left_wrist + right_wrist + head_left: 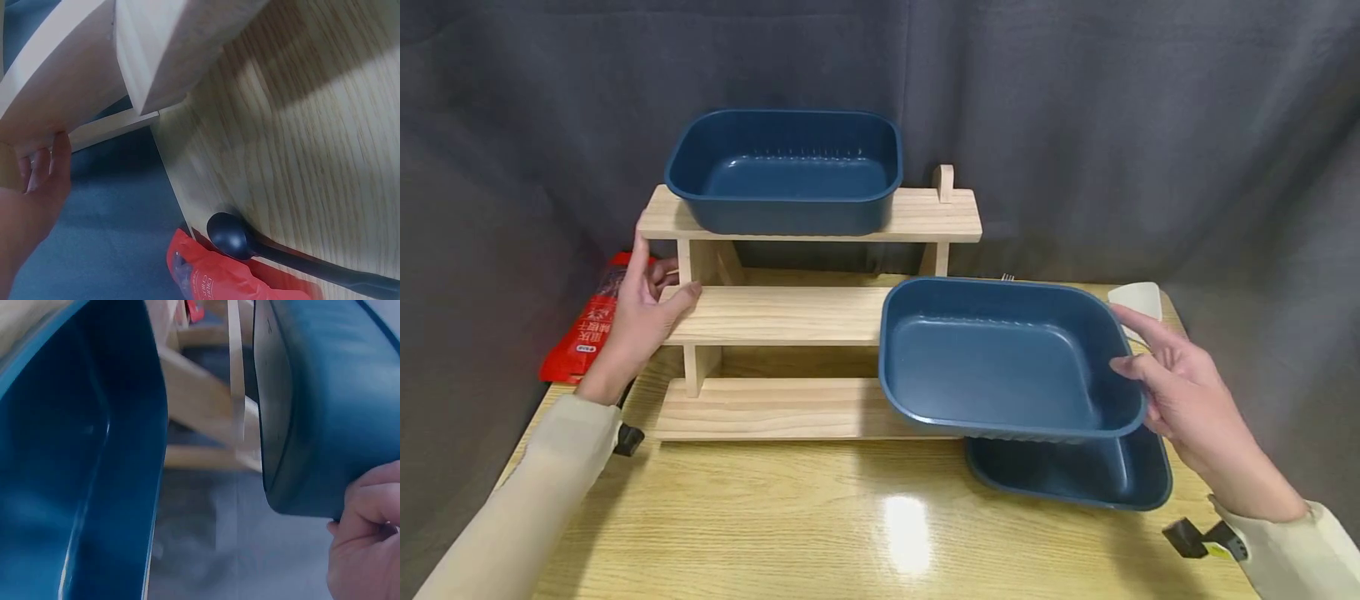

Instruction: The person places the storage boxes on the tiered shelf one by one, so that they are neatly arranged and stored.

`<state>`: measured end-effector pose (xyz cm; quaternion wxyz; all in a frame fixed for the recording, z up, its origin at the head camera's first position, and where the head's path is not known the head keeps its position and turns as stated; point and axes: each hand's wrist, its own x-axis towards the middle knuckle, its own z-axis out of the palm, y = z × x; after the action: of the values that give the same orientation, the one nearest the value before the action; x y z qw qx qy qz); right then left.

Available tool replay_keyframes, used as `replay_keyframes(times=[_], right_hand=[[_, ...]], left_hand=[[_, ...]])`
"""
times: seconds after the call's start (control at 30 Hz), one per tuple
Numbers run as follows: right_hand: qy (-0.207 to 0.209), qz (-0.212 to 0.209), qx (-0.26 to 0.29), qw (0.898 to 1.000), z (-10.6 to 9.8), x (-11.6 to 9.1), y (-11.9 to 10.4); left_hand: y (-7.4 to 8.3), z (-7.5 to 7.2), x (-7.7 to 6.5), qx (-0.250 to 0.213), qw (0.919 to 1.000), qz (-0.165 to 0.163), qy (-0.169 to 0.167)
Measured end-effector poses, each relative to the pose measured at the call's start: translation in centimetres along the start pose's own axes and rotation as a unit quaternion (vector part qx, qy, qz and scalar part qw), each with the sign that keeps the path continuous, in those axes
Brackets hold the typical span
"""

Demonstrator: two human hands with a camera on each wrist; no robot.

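My right hand (1180, 383) grips a blue plastic bin (1000, 354) by its right end, thumb inside the rim. This bin is tilted and overlaps the right part of a three-tier wooden shelf rack (775, 315) in the head view. Below it, a second blue bin (1060, 475) sits on the table, partly covered; it fills the left of the right wrist view. A third blue bin (786, 217) stands on the top tier. At the rack's left end my left hand (643, 300) holds on, its thumb on the middle board and its fingers behind.
A red printed bag (587, 333) lies on the wooden table (775, 525) at left, with a black spoon (231, 236) beside it. Back right is a white object (1138, 300), with fork-like tines (1007, 277) near it. A grey curtain (1075, 125) hangs behind.
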<state>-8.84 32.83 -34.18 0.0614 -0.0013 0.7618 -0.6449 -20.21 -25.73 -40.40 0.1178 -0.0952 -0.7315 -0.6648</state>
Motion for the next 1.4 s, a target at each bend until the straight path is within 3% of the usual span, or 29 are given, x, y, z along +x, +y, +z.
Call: replay_keyframes(times=[0.23,0.4,0.63,0.83,1.2,1.4], right_hand=[[-0.036,-0.018,0.005,0.999,4.2,2.9,-1.4],[-0.055,-0.011,-0.015,0.998,6.8,4.7,-2.2],[-0.074,0.008,0.003,0.997,10.2,6.5,-2.6],[-0.089,-0.005,-0.006,0.996,13.0,7.9,-2.6],[-0.083,-0.001,0.032,0.996,16.7,10.1,-2.4],[-0.08,-0.018,0.043,0.996,18.1,10.5,-2.1]], left_hand=[[-0.3,0.0,0.3,0.006,0.9999,0.009,-0.002],[-0.4,0.0,0.1,0.018,0.9998,-0.002,0.004],[-0.6,-0.1,0.1,-0.013,0.9999,-0.004,0.003],[-0.6,-0.1,0.1,0.027,0.9996,-0.001,0.0],[-0.1,0.3,0.0,0.094,0.9954,0.018,0.001],[-1.2,-0.2,0.4,0.08,0.9965,0.023,-0.004]])
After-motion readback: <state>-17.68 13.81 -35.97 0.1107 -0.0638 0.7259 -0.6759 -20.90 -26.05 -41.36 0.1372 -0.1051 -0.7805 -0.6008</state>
